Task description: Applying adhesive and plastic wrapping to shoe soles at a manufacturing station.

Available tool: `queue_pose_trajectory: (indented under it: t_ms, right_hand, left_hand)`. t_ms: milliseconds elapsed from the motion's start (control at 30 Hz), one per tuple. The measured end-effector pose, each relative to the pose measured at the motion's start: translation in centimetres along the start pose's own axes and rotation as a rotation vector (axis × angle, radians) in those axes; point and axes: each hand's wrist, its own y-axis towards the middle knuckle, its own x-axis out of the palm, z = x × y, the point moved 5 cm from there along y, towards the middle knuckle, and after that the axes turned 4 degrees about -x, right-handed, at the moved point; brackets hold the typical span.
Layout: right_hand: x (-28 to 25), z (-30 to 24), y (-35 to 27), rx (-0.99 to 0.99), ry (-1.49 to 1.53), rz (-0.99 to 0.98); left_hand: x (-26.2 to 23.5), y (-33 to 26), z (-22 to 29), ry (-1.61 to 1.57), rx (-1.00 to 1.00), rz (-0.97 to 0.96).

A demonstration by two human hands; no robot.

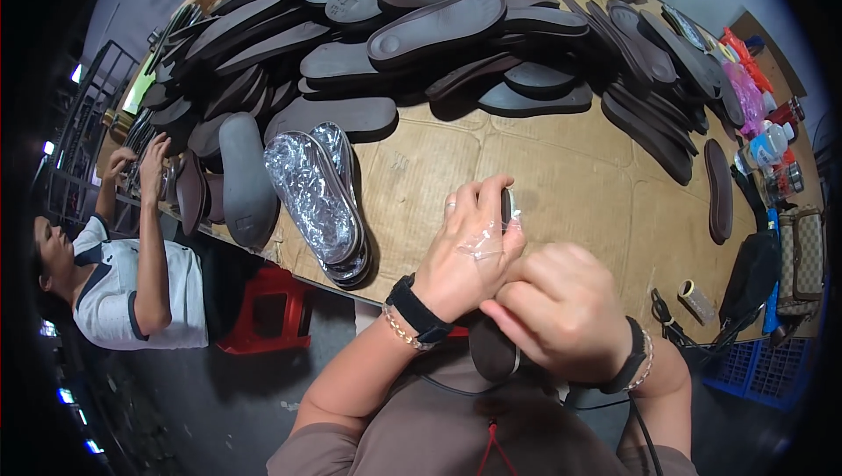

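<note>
My left hand [465, 252] is closed round a dark shoe sole [494, 349], held upright close to my body. The sole's lower end shows beneath my hands; its middle is hidden by them. Thin clear plastic film [481, 243] lies over the back of my left hand and by its thumb. My right hand [561, 305] is curled closed against the sole's right side, and its fingers hide whatever is in them. To the left of my hands, a stack of soles wrapped in shiny clear film [307, 186] rests on the cardboard-covered table [561, 186].
A large heap of dark soles [342, 59] covers the far side. One sole [718, 191] lies at the right, near a roll [695, 302], bottles [770, 144] and a bag [802, 252]. A co-worker [145, 279] sits at the left; a red stool [267, 311] stands beside the table.
</note>
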Motion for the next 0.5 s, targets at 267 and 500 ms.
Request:
queue_pose_trajectory:
  t_ms: [267, 500]
  right_hand:
    - [-1.6, 5.2, -5.9, 0.625, 0.533, 0.319]
    - [2.7, 8.6, -9.3, 0.921, 1.148, 0.242]
  left_hand:
    - [-1.7, -0.3, -0.7, -0.088, -0.028, -0.037]
    - [-1.6, -0.2, 0.0, -0.086, -0.052, -0.11]
